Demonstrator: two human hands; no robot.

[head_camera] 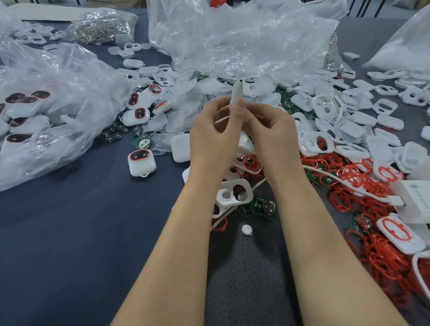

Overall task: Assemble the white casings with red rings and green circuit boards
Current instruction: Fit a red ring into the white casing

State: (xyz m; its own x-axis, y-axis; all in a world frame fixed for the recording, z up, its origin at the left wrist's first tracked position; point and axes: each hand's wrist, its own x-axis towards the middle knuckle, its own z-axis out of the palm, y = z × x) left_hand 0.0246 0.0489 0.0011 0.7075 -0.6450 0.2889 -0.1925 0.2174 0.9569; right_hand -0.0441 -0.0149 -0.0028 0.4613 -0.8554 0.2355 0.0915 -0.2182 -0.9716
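Note:
Both hands are raised over the middle of the table. My left hand and my right hand together hold a thin white casing piece that stands on edge between the fingers; its lower part is hidden by them. Below the hands lies a white casing with two holes, beside a green circuit board. Loose red rings pile up at the right among white casings fitted with red rings. One assembled casing stands at the left.
Crumpled clear plastic bags: one at the left holds assembled casings, another lies at the back. White casing parts cover the right side. A white charger block with cable sits at the right edge. A small white button lies near my arms.

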